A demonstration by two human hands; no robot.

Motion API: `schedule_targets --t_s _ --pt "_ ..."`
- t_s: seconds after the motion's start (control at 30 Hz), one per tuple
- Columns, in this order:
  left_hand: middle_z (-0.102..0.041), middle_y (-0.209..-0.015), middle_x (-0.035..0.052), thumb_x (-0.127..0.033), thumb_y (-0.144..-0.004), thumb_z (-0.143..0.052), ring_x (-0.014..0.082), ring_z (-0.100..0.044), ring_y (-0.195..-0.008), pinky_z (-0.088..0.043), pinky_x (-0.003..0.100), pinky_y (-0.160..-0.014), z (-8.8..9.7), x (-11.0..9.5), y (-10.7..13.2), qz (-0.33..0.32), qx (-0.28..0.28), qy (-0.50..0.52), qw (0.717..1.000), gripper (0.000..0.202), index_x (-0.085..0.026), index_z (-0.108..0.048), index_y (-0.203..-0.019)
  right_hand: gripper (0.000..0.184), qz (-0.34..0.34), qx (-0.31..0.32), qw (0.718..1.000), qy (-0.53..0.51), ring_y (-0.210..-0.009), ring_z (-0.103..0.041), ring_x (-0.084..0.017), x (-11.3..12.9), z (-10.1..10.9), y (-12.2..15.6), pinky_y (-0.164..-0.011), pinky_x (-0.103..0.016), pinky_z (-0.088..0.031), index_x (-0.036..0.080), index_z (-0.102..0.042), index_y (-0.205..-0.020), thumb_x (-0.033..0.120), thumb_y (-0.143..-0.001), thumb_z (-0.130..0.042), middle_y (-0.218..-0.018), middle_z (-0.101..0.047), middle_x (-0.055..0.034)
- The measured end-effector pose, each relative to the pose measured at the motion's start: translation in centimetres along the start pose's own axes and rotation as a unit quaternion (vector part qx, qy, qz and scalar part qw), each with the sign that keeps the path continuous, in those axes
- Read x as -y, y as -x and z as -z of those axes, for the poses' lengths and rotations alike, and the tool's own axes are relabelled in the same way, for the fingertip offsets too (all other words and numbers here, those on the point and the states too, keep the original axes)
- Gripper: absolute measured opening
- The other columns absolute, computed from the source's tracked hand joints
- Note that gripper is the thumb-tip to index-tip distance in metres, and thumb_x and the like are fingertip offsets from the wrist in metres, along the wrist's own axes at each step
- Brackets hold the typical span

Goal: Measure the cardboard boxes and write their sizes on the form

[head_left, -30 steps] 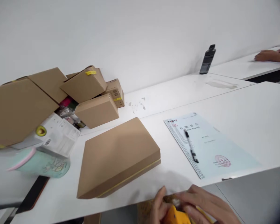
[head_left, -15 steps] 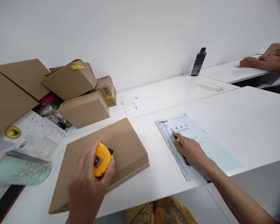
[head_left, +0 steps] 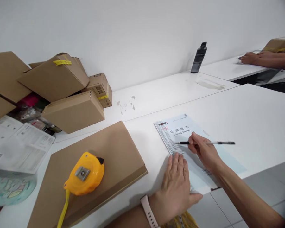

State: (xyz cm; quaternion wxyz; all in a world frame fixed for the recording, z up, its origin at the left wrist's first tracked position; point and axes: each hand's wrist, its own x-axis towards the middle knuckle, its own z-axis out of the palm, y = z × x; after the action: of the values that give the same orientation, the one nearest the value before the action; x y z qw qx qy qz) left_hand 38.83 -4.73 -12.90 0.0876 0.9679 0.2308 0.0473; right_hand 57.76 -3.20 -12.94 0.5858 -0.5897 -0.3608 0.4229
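Between the fingers of my right hand (head_left: pixel 205 150) is a pen (head_left: pixel 218 142), its tip pointing left above the printed sheet. That pale blue report (head_left: pixel 180 122) lies on the white table, headed "Testing Report". My left hand (head_left: pixel 175 186) rests flat on the lower left part of the report, fingers stretched out, with a pink band on the wrist. To the left, a yellow tape measure (head_left: pixel 90 172) sits on a flat cardboard box (head_left: pixel 118 142), its yellow strap hanging toward the near edge.
Several cardboard boxes (head_left: pixel 73 110) are piled at the back left beside a white printed carton (head_left: pixel 21 145) and a mint-green bottle (head_left: pixel 11 190). A dark bottle (head_left: pixel 199 58) stands near the wall. Another person's hands (head_left: pixel 251 58) are at the far right table.
My left hand has let go of the tape measure, leaving it on the box, and moved right onto the report. My right hand has lifted the pen off the paper.
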Motion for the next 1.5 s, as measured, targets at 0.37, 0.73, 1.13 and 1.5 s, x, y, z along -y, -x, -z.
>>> schedule_targets --t_s 0.37,0.73,1.13,1.5 --pt "-0.033 -0.163 0.0264 -0.071 -0.099 -0.028 0.0386 -0.025 -0.154 -0.030 0.056 -0.124 -1.8 1.2 -0.9 -0.003 -0.030 -0.040 0.999 0.095 0.006 -0.032 -0.155 0.043 -0.020 0.047 0.994 0.093 -0.064 -0.053 -0.015 -0.5 -1.0 -0.9 -0.060 -0.031 -0.048 0.021 -0.065 -0.076 0.063 -0.084 -0.072 -0.070 -0.059 0.0001" --pt "-0.049 -0.154 0.0253 -0.067 -0.099 -0.036 0.0371 -0.043 -0.146 -0.041 0.044 -0.117 -2.0 1.0 -1.0 0.001 -0.073 -0.058 0.996 0.090 0.007 -0.042 -0.149 0.040 0.036 0.015 0.987 0.156 -0.055 -0.038 -0.012 -2.6 -0.9 -1.0 -0.051 -0.027 -0.033 0.024 -0.047 -0.071 0.053 -0.086 -0.071 -0.061 -0.043 0.0058" --pt "-0.060 -0.145 0.0215 -0.064 -0.100 -0.038 0.0362 -0.051 -0.140 -0.036 0.045 -0.119 -1.7 0.8 -1.0 -0.007 -0.116 -0.124 0.985 0.082 0.004 -0.053 -0.142 0.033 0.055 0.012 0.977 0.206 -0.056 -0.038 -0.013 -3.0 -0.9 -0.5 -0.053 -0.029 -0.034 0.025 -0.044 -0.070 0.040 -0.088 -0.067 -0.061 -0.044 0.0052" --pt "-0.060 -0.145 0.0221 -0.065 -0.100 -0.037 0.0357 -0.051 -0.138 -0.033 0.046 -0.118 -2.0 0.7 -1.0 -0.002 -0.116 -0.131 0.985 0.082 0.003 -0.053 -0.142 0.032 0.058 0.014 0.974 0.221 -0.057 -0.039 -0.013 -3.1 -0.9 -0.5 -0.054 -0.029 -0.034 0.025 -0.043 -0.070 0.038 -0.091 -0.063 -0.062 -0.043 0.0055"
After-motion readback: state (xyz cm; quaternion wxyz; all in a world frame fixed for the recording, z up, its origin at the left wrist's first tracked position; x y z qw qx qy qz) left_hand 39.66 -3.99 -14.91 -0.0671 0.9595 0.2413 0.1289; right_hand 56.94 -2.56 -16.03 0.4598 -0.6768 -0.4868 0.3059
